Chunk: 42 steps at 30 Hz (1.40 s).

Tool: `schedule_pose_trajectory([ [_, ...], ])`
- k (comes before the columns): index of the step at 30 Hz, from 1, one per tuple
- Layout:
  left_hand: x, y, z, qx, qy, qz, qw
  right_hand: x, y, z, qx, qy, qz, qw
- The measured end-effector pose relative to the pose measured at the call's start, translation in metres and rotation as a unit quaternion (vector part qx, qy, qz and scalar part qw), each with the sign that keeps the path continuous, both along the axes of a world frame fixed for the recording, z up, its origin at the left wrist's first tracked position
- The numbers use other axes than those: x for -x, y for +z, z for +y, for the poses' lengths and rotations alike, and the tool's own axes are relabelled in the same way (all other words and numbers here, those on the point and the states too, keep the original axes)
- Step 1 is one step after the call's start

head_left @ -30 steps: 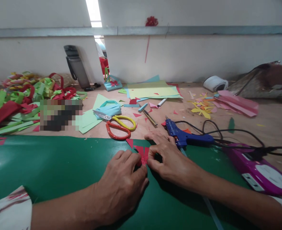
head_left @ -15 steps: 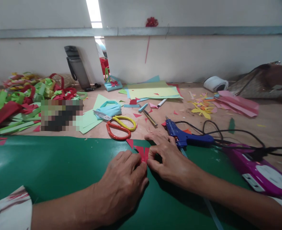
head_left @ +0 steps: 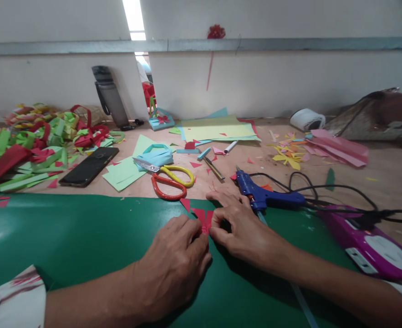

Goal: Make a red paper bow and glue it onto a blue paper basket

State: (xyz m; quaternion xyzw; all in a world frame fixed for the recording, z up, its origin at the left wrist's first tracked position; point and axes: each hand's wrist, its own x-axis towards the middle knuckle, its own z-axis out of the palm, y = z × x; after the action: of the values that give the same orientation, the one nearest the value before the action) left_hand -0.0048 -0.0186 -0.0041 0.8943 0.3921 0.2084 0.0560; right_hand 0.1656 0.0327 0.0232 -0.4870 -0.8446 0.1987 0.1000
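Note:
A small piece of red paper (head_left: 200, 214) with cut, pointed parts lies on the green mat (head_left: 94, 241), pinched between my two hands. My left hand (head_left: 178, 259) has its fingers closed on the paper's left and near side; its fingertips are partly hidden. From the other side my right hand (head_left: 236, 223) pinches the paper's right edge between thumb and index finger, the other fingers stretched forward. Just beyond my right hand lies a blue glue gun (head_left: 265, 193). Scissors (head_left: 171, 180) with one yellow and one red handle rest past my left hand, beside a red paper scrap (head_left: 185, 204).
A phone (head_left: 89, 167), green and red paper strips (head_left: 33, 150) and a bottle (head_left: 111, 98) are on the left. Paper sheets (head_left: 217, 127) and a utility knife (head_left: 214, 168) lie ahead. Black cables (head_left: 344, 187) and a purple power strip (head_left: 374, 250) occupy the right.
Both hands stay almost still on the red paper. The phone, blurred out before, now shows clearly.

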Motion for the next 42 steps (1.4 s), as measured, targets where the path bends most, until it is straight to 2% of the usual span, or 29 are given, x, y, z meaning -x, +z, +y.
schedule_pose_trajectory([
  [16, -0.0016, 0.0014, 0.0005, 0.012, -0.002, 0.006, 1.000, 0.0003, 0.0006, -0.0006, -0.003, -0.001, -0.001, 1.000],
  [42, -0.0020, 0.0038, 0.0024, 0.022, 0.001, 0.014, 1.000, -0.0004, -0.0040, 0.0023, 0.015, -0.005, 0.054, 0.998],
])
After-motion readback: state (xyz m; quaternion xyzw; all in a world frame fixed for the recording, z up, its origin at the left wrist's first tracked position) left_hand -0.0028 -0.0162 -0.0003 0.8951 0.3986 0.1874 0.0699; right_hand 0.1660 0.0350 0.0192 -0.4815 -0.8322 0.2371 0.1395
